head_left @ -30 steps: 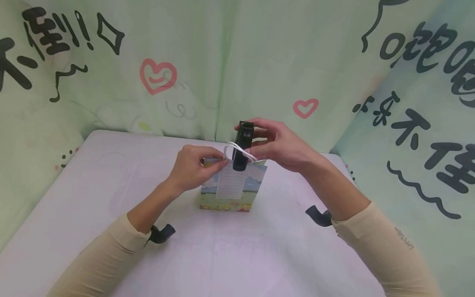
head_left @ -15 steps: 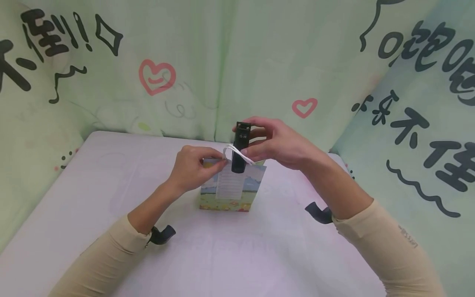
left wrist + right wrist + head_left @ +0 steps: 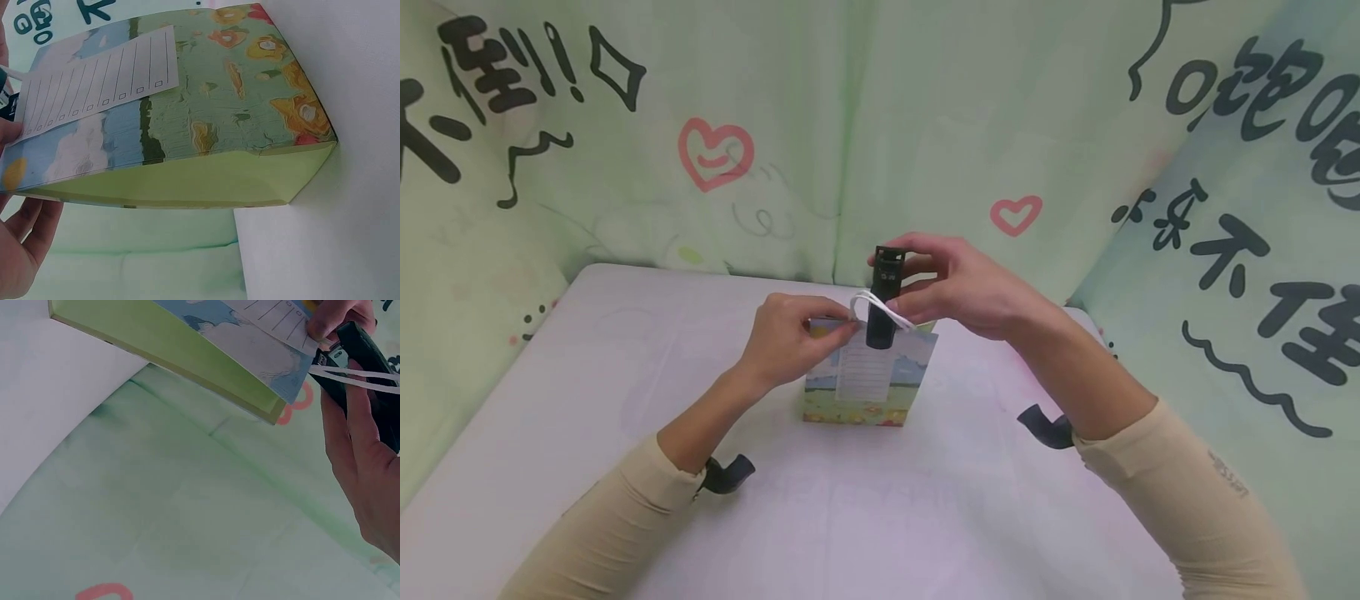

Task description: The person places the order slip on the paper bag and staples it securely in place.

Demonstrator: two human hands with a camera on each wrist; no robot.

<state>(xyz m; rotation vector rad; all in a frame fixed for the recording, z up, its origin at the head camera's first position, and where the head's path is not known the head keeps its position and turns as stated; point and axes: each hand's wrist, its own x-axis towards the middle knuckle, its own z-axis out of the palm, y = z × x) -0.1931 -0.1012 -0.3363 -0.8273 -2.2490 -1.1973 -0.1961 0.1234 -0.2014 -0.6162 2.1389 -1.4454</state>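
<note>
A folded board [image 3: 820, 408] with painted clouds and flowers stands upright mid-table; its pale green inside shows in the left wrist view. A white checklist sheet [image 3: 100, 87] lies flat against its face, up to the top edge. My left hand [image 3: 793, 337] pinches that top edge, thumb on the sheet's side and fingers behind. With my right hand [image 3: 958, 283] I grip a black stapler [image 3: 887, 292], held steeply across the top edge. In the right wrist view, its parted arms reach the sheet's corner. A white cord loop [image 3: 897, 317] crosses in front of the stapler.
The board stands on a white-covered table [image 3: 700, 533]. Behind and beside it hangs a pale green curtain [image 3: 925, 108] with hearts and black lettering. Black wrist mounts [image 3: 727, 475] sit at both sleeves.
The stapler has shifted slightly left and stands more upright, and my right hand has moved with it. My left hand and the board have stayed in place.
</note>
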